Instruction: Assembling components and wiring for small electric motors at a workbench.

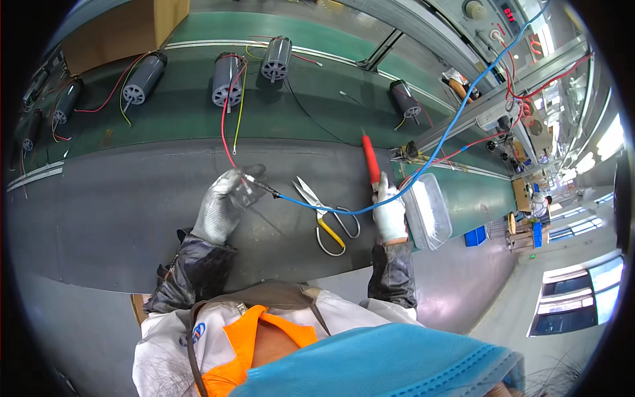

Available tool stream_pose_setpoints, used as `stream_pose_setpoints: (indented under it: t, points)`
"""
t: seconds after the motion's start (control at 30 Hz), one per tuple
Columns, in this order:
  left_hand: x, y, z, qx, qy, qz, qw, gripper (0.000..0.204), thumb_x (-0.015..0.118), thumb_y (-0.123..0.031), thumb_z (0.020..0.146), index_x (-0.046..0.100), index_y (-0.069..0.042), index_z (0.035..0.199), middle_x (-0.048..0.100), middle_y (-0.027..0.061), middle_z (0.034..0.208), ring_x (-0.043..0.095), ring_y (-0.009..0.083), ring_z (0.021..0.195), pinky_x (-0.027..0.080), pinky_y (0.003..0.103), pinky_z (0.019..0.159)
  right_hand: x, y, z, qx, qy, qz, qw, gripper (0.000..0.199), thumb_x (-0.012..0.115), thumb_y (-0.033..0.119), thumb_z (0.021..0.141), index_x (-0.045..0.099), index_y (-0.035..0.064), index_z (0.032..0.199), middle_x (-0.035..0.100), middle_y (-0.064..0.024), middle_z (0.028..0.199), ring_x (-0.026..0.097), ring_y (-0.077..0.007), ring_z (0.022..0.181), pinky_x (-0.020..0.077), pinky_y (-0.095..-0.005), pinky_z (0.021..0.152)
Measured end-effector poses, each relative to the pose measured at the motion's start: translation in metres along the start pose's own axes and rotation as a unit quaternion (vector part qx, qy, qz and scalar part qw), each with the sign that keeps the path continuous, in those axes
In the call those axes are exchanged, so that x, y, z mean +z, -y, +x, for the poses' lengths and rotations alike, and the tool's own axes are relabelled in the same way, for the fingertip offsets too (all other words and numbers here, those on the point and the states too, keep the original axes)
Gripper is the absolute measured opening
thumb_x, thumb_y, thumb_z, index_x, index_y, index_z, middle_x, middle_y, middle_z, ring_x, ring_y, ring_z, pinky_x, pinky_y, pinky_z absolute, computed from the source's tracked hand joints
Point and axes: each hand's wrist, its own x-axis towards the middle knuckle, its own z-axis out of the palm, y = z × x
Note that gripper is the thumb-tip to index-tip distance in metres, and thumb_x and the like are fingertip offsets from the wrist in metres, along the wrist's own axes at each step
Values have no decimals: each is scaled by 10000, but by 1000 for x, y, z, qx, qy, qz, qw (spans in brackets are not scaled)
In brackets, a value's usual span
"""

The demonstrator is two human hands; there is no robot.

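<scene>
My left hand [225, 205], in a pale grey-white glove, is closed on the end of a red wire [227, 142] leading from a grey cylindrical motor [228, 86]. At those fingers the red wire meets a metal clip [261, 185] at the end of a blue cable [337, 212]; exactly how they join is hard to make out. My gloved right hand [390, 215] grips a red test probe [370, 159], its tip pointing away from me. Between my hands lie scissors [324, 215] with one yellow handle, blades spread. A yellow-green wire [241, 112] hangs loose from the same motor.
Several more motors stand along the green conveyor belt [178, 119], including one motor [275, 59] behind the wired one. A clear plastic box [430, 212] sits right of my right hand. A tester [489, 26] stands at upper right. A cardboard box [112, 40] is far left.
</scene>
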Motion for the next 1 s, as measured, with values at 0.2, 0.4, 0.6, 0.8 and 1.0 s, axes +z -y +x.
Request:
stream_pose_setpoints:
  t: [0.2,0.4,0.6,0.8,1.0]
  points:
    - [14,-11,2,-2,-24,203,979,467,534,-388,1049,659,43,1178,689,177,1160,653,206,1016,509,342,892,-75,127,-6,-313,138,452,824,829,820,349,825,453,27,1495,674,-166,1253,642,-297,1153,456,-422,1052]
    - [-87,-52,23,149,-359,493,778,342,614,-333,1017,700,-2,1024,659,40,789,563,76,693,473,280,653,-109,155,-16,-248,172,735,607,311,554,246,1026,675,80,1260,728,-63,1017,685,-211,932,551,-453,899]
    - [-59,-80,-14,276,-194,861,382,327,685,-170,851,650,-50,1153,637,154,1178,595,369,1172,486,459,982,-53,83,45,-94,242,107,960,440,652,227,964,603,15,1346,714,-234,1068,725,-267,933,554,-393,772]
    - [-6,37,2,282,303,736,537,397,666,-342,852,650,-101,1166,602,144,1264,526,342,1288,422,519,1071,-28,180,157,-136,143,334,921,551,669,282,941,548,28,1415,699,-270,1143,691,-407,1051,532,-407,917]
    - [46,82,79,188,359,751,521,468,633,-426,899,650,-143,1272,607,135,1270,492,326,1337,385,508,1118,75,249,314,-191,-39,190,962,549,647,391,934,574,68,1371,710,-263,1065,676,-453,993,534,-496,876]
